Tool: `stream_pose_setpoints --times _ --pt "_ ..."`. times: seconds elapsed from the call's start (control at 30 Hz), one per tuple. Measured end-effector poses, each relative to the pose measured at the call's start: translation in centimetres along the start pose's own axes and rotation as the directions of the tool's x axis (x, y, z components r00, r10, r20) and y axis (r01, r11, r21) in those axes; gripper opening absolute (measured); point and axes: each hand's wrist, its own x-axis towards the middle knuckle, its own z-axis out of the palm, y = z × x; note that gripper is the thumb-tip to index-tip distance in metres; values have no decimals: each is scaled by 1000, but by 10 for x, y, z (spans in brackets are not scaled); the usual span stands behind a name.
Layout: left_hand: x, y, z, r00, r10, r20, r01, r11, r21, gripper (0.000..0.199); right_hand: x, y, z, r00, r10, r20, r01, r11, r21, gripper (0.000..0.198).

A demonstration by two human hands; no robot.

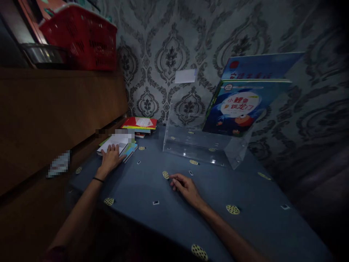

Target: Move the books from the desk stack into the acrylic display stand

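My left hand (111, 158) lies with its fingers spread on a stack of books at the left of the table. The top book (116, 142) has a pale cover, partly blurred out, and a blue book (131, 153) shows beneath it. My right hand (185, 187) rests over the middle of the table, fingers loosely bent and apart, holding nothing. Beyond it stands a clear acrylic book rack (191, 151). A blue picture book (237, 109) with a fish on its cover leans in the rack's right part, with another blue book (272, 65) behind it.
A red-covered book (133, 122) tops a second pile near the wall. Left of the table runs a wooden cabinet (60, 109), bearing a red plastic basket (89, 43) and a metal bowl (45, 54). A dark patterned cloth (136, 182) covers the table.
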Motion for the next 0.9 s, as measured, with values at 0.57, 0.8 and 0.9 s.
stream_pose_setpoints --times 0.57,0.8,0.9 --pt "-42 15 -24 979 200 -38 -196 977 85 52 -2 3 2 1000 -21 -7 22 999 28 30" --pt "-64 67 -32 961 271 54 -276 944 179 43 -1 1 2 1000 -2 0 2 1000 5 37" --pt "-73 91 -26 925 354 138 -367 926 85 36 -2 0 2 1000 -2 11 2 1000 3 38"
